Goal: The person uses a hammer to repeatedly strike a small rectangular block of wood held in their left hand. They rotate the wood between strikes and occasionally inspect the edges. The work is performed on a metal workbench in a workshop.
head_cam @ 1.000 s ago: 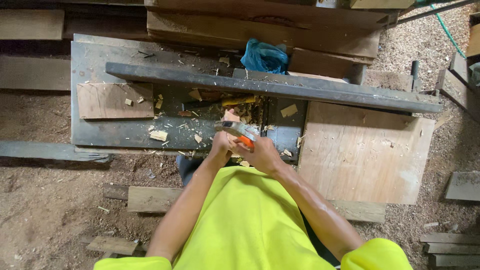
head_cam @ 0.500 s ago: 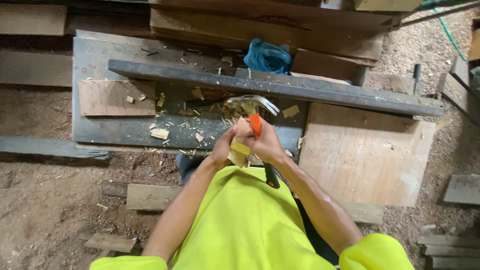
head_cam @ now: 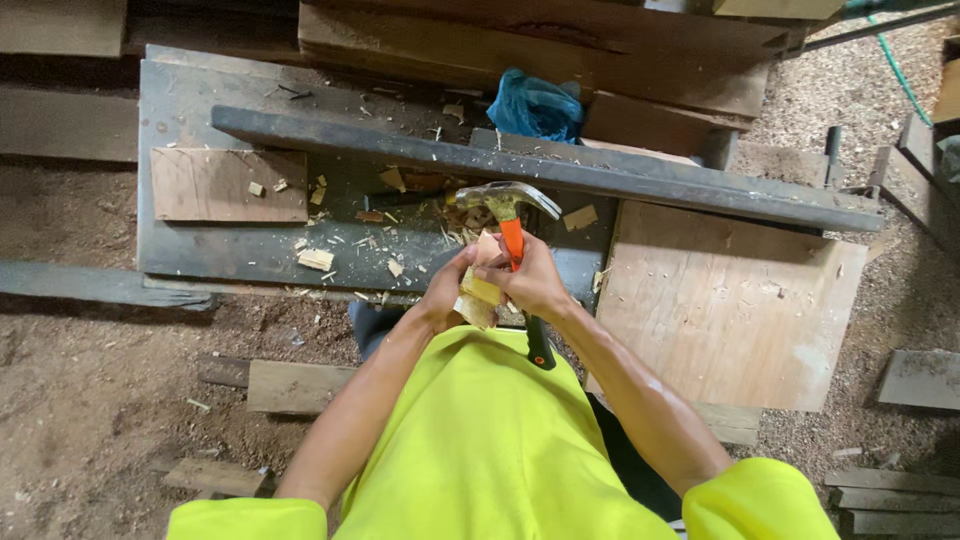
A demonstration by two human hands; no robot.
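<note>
- Gripping the hammer [head_cam: 513, 250] by its orange handle, my right hand [head_cam: 535, 285] was closed tight around it, head up.
- My left hand [head_cam: 447, 290] pinched a pale wood block [head_cam: 478, 295] beside the handle.
- Both hovered over the dark workbench [head_cam: 200, 255], littered with wood chips [head_cam: 316, 259].
- A blue bag [head_cam: 538, 105] lay beyond.

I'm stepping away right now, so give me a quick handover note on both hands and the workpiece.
Right hand: closed on the orange handle of the claw hammer, head up over the dark bench top.
Left hand: holding a small pale wood block against the hammer handle.
Done: wood chips lie scattered on the bench.
Left: the block is in hand, not set down; what remains of the work cannot be told.
</note>
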